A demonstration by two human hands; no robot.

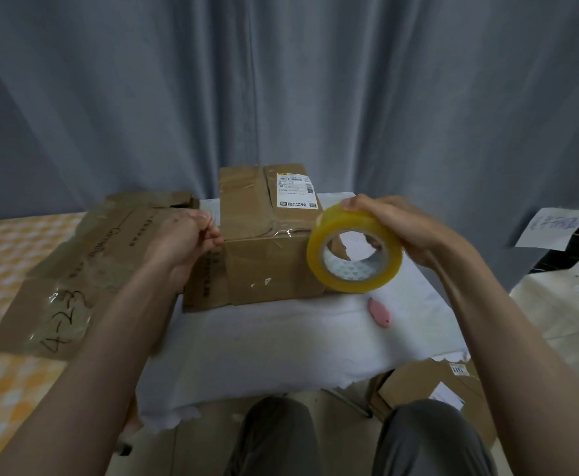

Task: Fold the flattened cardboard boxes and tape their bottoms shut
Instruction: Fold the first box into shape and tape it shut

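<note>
Right hand [394, 225] grips the tape roll [354, 248] from above, fingers curled over the rim, roll held up in the air just beside the box's right edge. Left hand [187, 237] is curled, thumb and fingertips pinched together near the box's top left edge; probably holding the free tape end, but the strip is clear and blurred, cannot tell for sure.

Step in hand, as I judge it: taping. The box [264, 235] is already folded up and stands on the counter [281, 338], flaps closed on top. Next move likely calls for pulling the strip taut across the seam, pressing it down flat, then cutting it, so the pink cutter [379, 312] lying near the box on the counter will be needed.

Materials: tape roll is a glossy, yellowish see-through ring with a wide hollow core. Box is brown corrugated cardboard, creased and worn, old clear tape wrinkled across it, white shipping label [296, 190] on top. Counter is covered in soft white cloth with a ragged front edge.

Outward: flattened cardboard [75, 269] lies left on a yellow checked bed, with "4-23" handwritten on it. More cardboard [429, 383] sits on the floor lower right. Grey curtain [281, 80] behind.
</note>
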